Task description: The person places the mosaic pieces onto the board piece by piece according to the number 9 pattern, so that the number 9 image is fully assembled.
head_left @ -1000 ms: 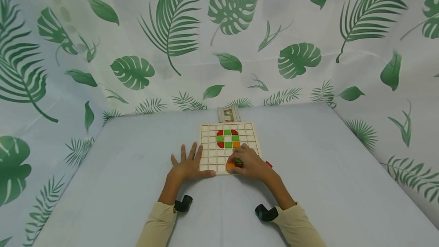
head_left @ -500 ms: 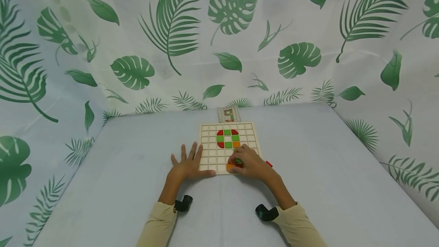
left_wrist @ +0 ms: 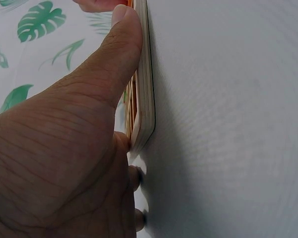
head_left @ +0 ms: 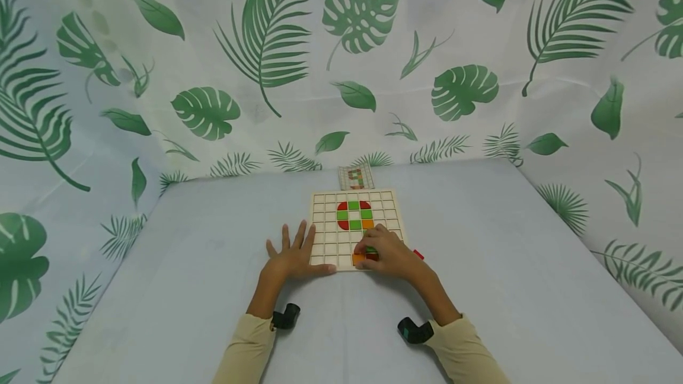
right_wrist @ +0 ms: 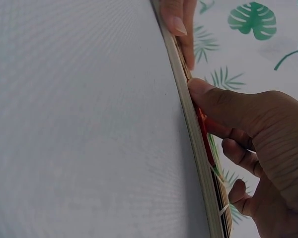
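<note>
A pale wooden grid board (head_left: 325, 242) lies on the table, with red, green and orange tiles set in a ring near its far side. My left hand (head_left: 290, 261) spreads its fingers at the board's left edge, its thumb along the near edge. At the near edge, my right hand (head_left: 392, 255) pinches an orange tile (head_left: 358, 259) between thumb and index finger. A red tile (right_wrist: 204, 136) sits beside it, seen from the side in the right wrist view. The right hand partly hides the tiles beneath it.
A small pattern card (head_left: 356, 177) lies beyond the board's far edge. One loose red tile (head_left: 418, 255) is on the table just right of the board. Leaf-printed cloth walls (head_left: 299, 129) stand behind and at both sides.
</note>
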